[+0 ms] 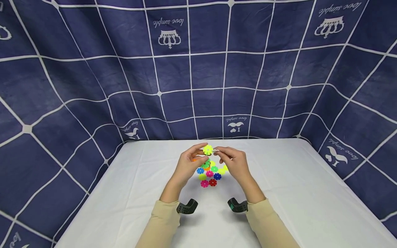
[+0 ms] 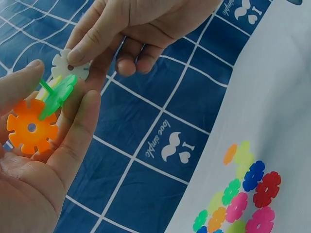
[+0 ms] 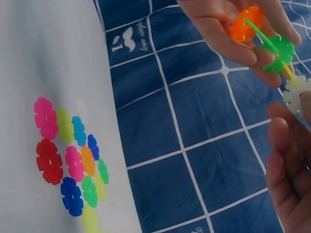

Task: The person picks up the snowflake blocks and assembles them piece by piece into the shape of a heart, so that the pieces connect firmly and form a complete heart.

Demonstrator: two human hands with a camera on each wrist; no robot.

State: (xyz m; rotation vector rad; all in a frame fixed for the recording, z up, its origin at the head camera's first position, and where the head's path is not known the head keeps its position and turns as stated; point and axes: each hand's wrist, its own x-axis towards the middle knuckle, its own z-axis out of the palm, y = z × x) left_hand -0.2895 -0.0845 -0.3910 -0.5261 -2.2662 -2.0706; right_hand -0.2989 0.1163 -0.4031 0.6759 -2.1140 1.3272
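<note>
Raised over the table, my left hand (image 1: 186,167) holds a small chain of notched, flower-shaped plastic discs. An orange disc (image 2: 46,131) lies against its fingers, joined to green discs (image 2: 60,97), with a yellow disc (image 1: 208,150) at the chain's far end. Between thumb and forefinger, my right hand (image 1: 235,161) pinches a white disc (image 2: 60,62). The white disc meets the yellow one's edge, the two standing at an angle to each other. In the left wrist view the yellow disc is mostly hidden behind the green.
Beneath the hands, several loose discs lie in a cluster, among them a red disc (image 3: 50,170), a dark blue disc (image 3: 72,204) and a pink disc (image 3: 45,127). A white cloth (image 1: 124,206) covers the table. Behind and beside it hangs a blue checked curtain (image 1: 207,72).
</note>
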